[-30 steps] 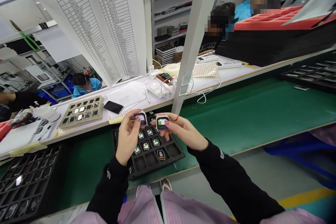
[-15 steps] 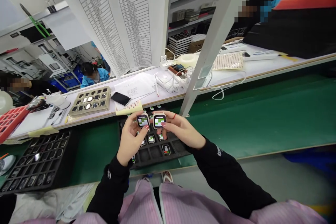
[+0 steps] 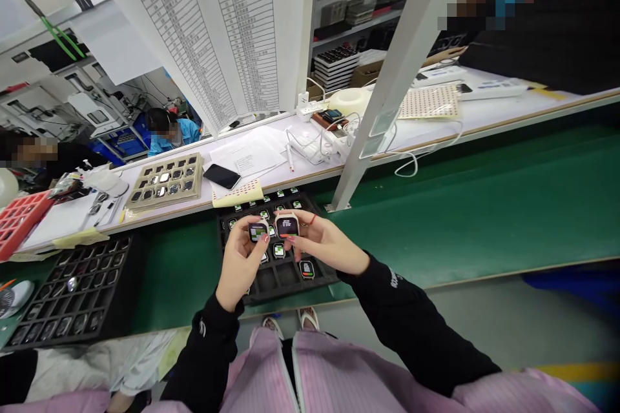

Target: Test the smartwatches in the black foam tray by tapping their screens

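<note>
My left hand (image 3: pixel 239 262) is closed on a smartwatch (image 3: pixel 258 232) without a strap, its screen lit with green and white blocks. Beside it, my right hand (image 3: pixel 329 244) grips a second smartwatch (image 3: pixel 287 226). Dark with small white text and a red strip at the bottom, that screen faces up, my thumb at its lower edge. Both watches are held above a black foam tray (image 3: pixel 271 279), where several lit watches sit in compartments. One watch (image 3: pixel 307 269) in the tray's front row shows a red and green strip. My hands hide part of the tray.
Another black tray (image 3: pixel 72 297) of watches lies left on the green bench (image 3: pixel 460 219). On the raised white shelf are a beige tray (image 3: pixel 166 182), a phone (image 3: pixel 221 175) and cables. A slanted metal post (image 3: pixel 382 90) rises right of my hands. Other people are beyond the shelf.
The right watch's screen has switched from green and white blocks to dark with text and red. Both hands have shifted slightly left, the watches still held.
</note>
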Motion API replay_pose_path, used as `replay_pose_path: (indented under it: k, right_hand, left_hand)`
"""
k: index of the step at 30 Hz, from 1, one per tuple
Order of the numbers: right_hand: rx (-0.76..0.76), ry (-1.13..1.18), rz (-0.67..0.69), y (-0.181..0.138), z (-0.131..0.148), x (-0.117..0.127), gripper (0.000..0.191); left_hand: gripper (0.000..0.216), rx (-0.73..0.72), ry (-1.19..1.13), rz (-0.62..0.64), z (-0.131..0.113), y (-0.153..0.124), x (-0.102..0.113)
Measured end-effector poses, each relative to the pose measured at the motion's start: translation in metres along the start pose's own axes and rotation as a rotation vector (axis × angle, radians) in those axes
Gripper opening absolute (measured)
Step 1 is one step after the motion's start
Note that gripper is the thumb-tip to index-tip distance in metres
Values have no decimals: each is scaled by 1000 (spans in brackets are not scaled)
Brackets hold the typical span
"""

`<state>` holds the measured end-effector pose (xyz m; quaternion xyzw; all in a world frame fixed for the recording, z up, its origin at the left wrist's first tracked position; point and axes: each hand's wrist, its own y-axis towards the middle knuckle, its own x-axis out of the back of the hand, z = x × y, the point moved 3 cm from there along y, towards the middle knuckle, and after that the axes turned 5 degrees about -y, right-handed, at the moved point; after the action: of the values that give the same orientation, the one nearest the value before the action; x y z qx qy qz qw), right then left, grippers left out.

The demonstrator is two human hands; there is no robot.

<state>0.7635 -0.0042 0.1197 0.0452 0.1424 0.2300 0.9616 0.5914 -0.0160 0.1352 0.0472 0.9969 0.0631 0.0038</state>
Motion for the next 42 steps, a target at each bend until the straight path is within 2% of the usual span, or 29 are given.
replay_pose_path:
  k: [2, 4, 7, 8, 11, 12, 14, 18, 21, 24, 27, 30, 33, 42]
  right_hand:
    - [-57, -11, 0, -4, -18, 2, 60]
    - [-122, -30, -6, -8, -45, 5, 71]
    - [-249, -154, -33, -16, -94, 10, 68]
    - [-322, -272, -30, -19, -111, 12, 63]
    - [-523, -823, 64, -25, -155, 15, 57]
    - [-550, -959, 96, -26, -166, 14, 57]
    - [-566, -1090, 125, -27, -181, 12, 59]
    - [-609, -1191, 153, -30, -195, 6, 64]
    - [-603, -1235, 155, -31, -192, 9, 57]
    - [-602, -1277, 67, -26, -183, 28, 43]
    - [-629, -1311, -39, -15, -175, 56, 36]
    - [-662, -1331, -89, -3, -175, 79, 34]
    - [-702, -1344, -101, 8, -181, 89, 31]
    - [-780, -1342, -136, 23, -207, 86, 27]
  left_hand:
    - [38, 64, -3, 5, 22, -8, 7]
    - [44, 149, -6, 4, 54, -18, 15]
    - [50, 304, 55, 17, 115, -34, 27]
    - [51, 356, 129, 21, 136, -39, 31]
    - [56, 464, 415, 30, 185, -51, 36]
    - [57, 473, 476, 27, 196, -53, 36]
    - [57, 459, 549, 19, 208, -54, 34]
    - [57, 397, 679, 56, 216, -55, 25]
    - [53, 355, 740, 78, 215, -57, 22]
    - [53, 316, 786, 55, 211, -57, 29]
    - [56, 277, 842, -55, 205, -50, 47]
    - [48, 321, 891, -175, 204, -37, 72]
    - [49, 394, 907, -194, 209, -22, 88]
    - [60, 478, 876, -70, 218, -10, 86]
